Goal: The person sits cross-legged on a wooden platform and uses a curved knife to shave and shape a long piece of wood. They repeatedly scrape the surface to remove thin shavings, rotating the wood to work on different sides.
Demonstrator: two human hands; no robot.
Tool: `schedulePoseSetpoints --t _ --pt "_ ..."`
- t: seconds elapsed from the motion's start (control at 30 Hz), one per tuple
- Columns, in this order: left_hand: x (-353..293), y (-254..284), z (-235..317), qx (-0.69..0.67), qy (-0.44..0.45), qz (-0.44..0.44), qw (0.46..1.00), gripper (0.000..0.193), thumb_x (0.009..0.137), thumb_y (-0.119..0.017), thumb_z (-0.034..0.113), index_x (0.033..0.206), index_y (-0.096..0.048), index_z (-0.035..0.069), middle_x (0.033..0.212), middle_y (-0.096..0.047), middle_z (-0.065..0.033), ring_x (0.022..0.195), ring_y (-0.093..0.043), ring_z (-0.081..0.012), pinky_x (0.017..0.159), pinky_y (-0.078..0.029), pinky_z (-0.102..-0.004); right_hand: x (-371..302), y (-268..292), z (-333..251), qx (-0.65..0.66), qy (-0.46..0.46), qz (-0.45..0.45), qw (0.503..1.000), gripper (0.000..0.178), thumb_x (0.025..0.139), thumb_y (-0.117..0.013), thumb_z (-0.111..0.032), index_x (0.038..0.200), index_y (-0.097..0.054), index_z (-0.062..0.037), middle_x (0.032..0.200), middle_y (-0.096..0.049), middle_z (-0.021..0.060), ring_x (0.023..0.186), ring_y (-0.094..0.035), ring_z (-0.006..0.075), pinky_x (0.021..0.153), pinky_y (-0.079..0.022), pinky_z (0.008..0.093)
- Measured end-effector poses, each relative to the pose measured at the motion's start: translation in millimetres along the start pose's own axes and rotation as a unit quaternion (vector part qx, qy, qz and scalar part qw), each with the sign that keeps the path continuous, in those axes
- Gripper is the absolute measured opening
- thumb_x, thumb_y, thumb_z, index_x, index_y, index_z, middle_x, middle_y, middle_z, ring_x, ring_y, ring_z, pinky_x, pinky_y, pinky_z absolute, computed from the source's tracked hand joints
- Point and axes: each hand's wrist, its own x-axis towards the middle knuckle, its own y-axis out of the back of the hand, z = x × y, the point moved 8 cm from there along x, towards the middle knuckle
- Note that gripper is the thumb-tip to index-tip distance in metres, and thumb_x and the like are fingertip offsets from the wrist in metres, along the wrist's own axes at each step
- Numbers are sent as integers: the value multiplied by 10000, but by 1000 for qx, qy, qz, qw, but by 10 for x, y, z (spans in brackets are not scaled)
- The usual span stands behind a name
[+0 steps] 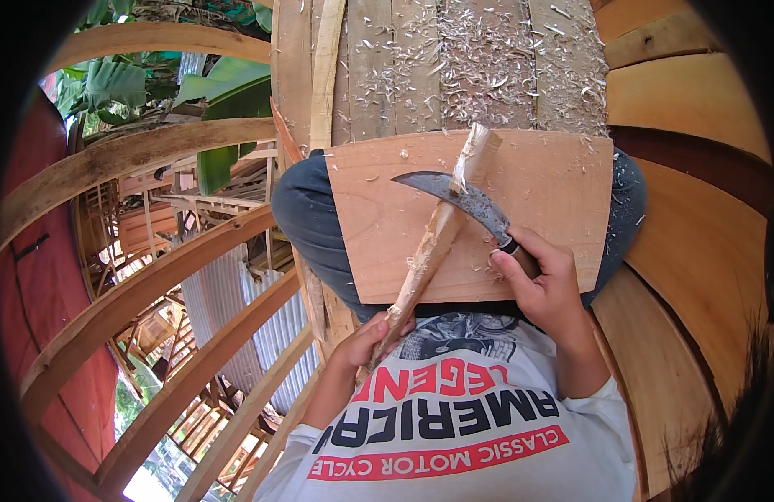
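A rough, partly whittled wooden stick (430, 249) runs slantwise over a flat wooden board (542, 226) on my lap. My left hand (372, 341) is closed around the stick's near end. In my right hand (544, 280) is the dark handle of a curved knife (479, 203), a sickle-shaped blade with its tip pointing left. The blade lies across the upper part of the stick, where paler, freshly cut wood shows. Whether its edge bites into the wood I cannot tell.
Curled wood shavings (487, 71) are scattered over the plank floor (362, 109) beyond the board. Curved wooden rails (153, 289) stand at the left, with banana leaves (224, 84) and corrugated metal sheets (228, 293) outside. A wooden plank wall (688, 217) rises at the right.
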Motion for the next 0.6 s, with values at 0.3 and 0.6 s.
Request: schedulePoseSetpoints --t 0.3,0.6 --pt "17 -10 21 -6 9 -13 1000 766 744 -430 799 937 -474 59 722 -437 31 529 -394 -19 417 -300 -161 -67 -159 -93 66 89 -70 991 207 811 -661 -27 998 -610 43 711 -615 45 537 -535 87 473 -405 216" --pt "7 -27 60 -9 -6 -5 1000 757 770 -448 758 988 -478 33 791 -448 4 578 -399 -24 428 -292 -168 -123 -210 112 175 -126 -141 966 239 845 -649 -73 1037 -607 63 904 -657 62 826 -578 83 715 -468 230"
